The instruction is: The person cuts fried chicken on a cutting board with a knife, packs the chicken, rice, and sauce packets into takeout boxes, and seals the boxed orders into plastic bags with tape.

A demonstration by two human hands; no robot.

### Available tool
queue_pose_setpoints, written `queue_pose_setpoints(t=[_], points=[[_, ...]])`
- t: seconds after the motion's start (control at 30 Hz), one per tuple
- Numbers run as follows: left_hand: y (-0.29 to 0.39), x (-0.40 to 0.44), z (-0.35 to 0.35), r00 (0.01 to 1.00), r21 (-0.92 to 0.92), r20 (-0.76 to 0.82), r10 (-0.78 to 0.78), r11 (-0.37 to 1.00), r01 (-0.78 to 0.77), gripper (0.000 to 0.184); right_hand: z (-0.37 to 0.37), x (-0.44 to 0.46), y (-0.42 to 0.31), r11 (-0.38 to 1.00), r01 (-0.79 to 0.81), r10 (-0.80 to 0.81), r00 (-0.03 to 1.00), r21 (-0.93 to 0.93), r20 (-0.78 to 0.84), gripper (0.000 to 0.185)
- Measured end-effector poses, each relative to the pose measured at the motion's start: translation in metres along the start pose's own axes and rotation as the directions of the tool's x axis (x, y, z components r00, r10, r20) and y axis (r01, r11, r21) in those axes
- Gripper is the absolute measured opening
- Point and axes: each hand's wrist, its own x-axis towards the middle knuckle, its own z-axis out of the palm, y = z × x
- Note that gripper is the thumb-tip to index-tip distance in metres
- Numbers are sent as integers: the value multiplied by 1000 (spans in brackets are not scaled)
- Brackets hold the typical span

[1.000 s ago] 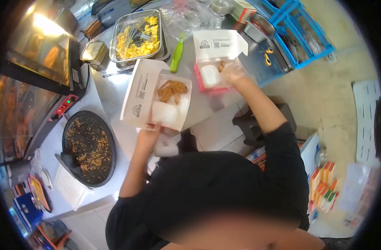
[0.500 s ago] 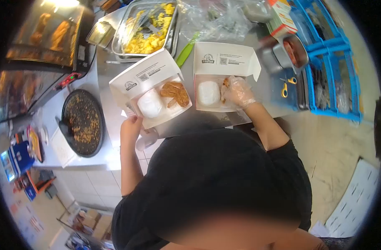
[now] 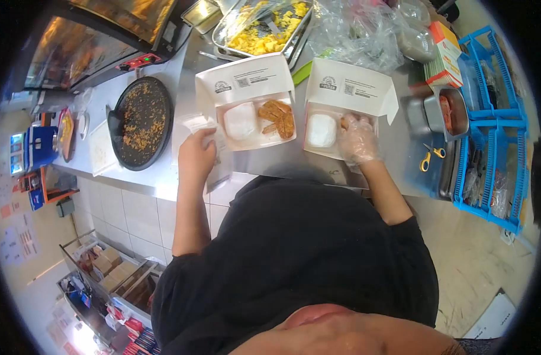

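While our right hand (image 3: 358, 141), grip unclear, sits right of the white packet (image 3: 322, 131) in the centre-right takeout box (image 3: 366, 96), our left hand (image 3: 197, 155) hangs slack.

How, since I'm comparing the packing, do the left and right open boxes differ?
The left box shows its browned pieces plainly; in the right box, only a little brown food shows. The gloved right hand reaches into the right box, while the bare left hand is beside the left box, not in it. Both have a raised printed lid and a white bundle on the left.
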Motion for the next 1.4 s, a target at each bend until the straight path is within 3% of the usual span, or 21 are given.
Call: queue_pose_setpoints(t=[0.07, 0.23, 0.3, 0.33, 0.37, 0.43, 0.47, 0.53, 0.6, 0.67, 0.73, 0.8, 0.87, 0.9, 0.97, 1.07, 1.1, 1.13, 1.2, 1.27, 1.4], points=[[0, -7, -15, 965, -519, -136, 223, 814, -261, 47, 4, 2, 9, 1000, 24, -24, 1000, 9, -18, 31], [1, -1, -25, 855, -587, -250, 455, 631, -507, 80, 6, -8, 3, 998, -12, 19, 994, 68, -103, 32], [7, 15, -15, 814, -672, -210, 542, 525, -523, 86, -8, -17, 5, 993, 116, -115, 993, 36, -38, 31], [12, 18, -10, 817, -723, -179, 548, 490, -487, 84, -8, -21, 12, 998, 44, -42, 997, 41, -61, 31], [17, 21, -3, 786, -739, -155, 599, 458, -494, 83, -5, -27, 22, 927, -46, 94, 989, 372, -113, 30], [25, 26, 12, 709, -769, -92, 699, 403, -497, 82, -34, -71, 2, 721, -163, 375, 909, 673, -181, 28], [28, 28, 21, 660, -773, -57, 749, 385, -503, 77, -28, -89, 6, 699, -208, 446, 874, 684, -191, 28], [40, 29, 33, 543, -798, 8, 840, 333, -503, 72, -17, -129, 19, 823, -230, 469, 791, 519, -393, 32], [64, 21, 36, 295, -559, 104, 950, 301, -772, 59, -2, -183, 21, 847, -394, 510, 793, 356, -334, 29], [85, -5, 44, 77, -603, 89, 993, 116, -789, 49, 27, -245, 21, 834, -441, 529, 810, 332, -253, 29], [95, -35, 41, -82, -538, 373, 924, 144, -830, 45, 43, -315, 0, 762, -514, 610, 774, 394, -170, 31], [95, -65, 49, -316, -478, 499, 807, -49, -877, 40, 75, -373, -18, 658, -571, 674, 737, 491, -48, 32], [84, -92, 66, -387, -331, 662, 642, -214, -919, 36, 118, -429, -41, 667, -607, 696, 715, 433, -69, 34], [75, -104, 76, -467, -376, 651, 598, -280, -883, 34, 142, -453, -53, 601, -649, 764, 638, 466, -96, 34], [52, -141, 92, -584, -441, 635, 506, -383, -812, 33, 190, -500, -84, 567, -678, 772, 636, 468, -14, 36], [8, -229, 112, -696, -537, 661, 282, -470, -701, 35, 231, -605, -164, 310, -619, 922, 380, 721, -70, 35], [-12, -267, 115, -715, -542, 663, 224, -515, -664, 35, 254, -640, -189, 376, -653, 919, 356, 658, -172, 33], [-33, -304, 116, -724, -543, 672, 158, -560, -626, 36, 273, -677, -222, 310, -661, 946, 287, 683, -152, 33], [-80, -380, 125, -825, -684, 565, 12, -552, -476, 36, 311, -741, -302, -184, -761, 978, -81, 622, 191, 32], [-136, -463, 121, -887, -798, 416, -201, -547, -251, 37, 358, -801, -391, -414, -623, 909, -319, 663, 268, 33], [-243, -588, 85, -795, -870, 261, -547, -490, 52, 39, 402, -848, -558, -749, -309, 520, -822, 586, 230, 35]])
